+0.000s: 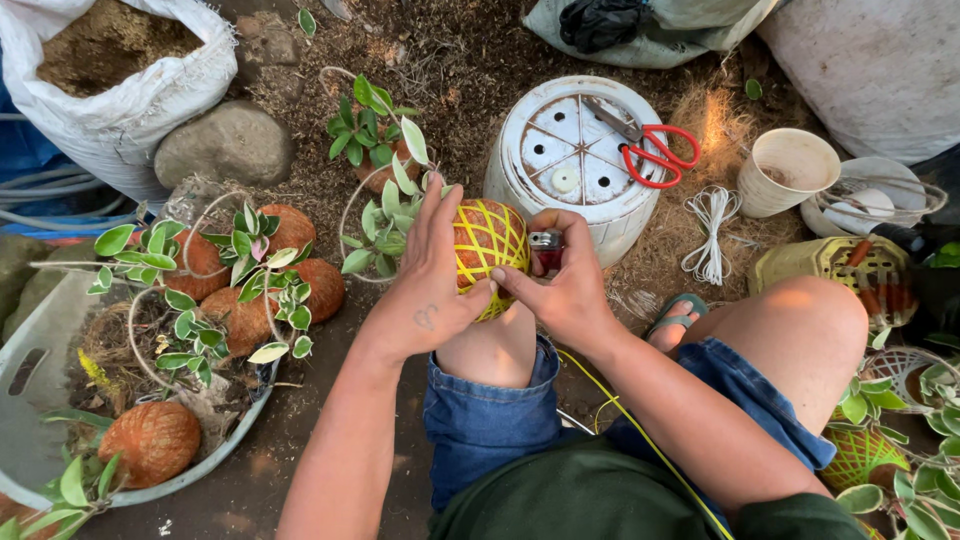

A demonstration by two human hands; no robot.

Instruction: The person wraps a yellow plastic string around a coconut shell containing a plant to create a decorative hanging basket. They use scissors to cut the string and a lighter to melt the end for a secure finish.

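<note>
A round brown fibre ball wrapped in yellow string netting, with a green-leaved plant growing from it, rests on my left knee. My left hand grips the ball from the left side. My right hand holds a small red lighter against the ball's right side while its fingertips pinch the yellow string. A loose yellow string trails down over my lap.
An upturned white bucket carries red-handled scissors. A white cord bundle and a cream cup lie to the right. A grey tub at left holds several planted fibre balls. A sack of soil stands at the back left.
</note>
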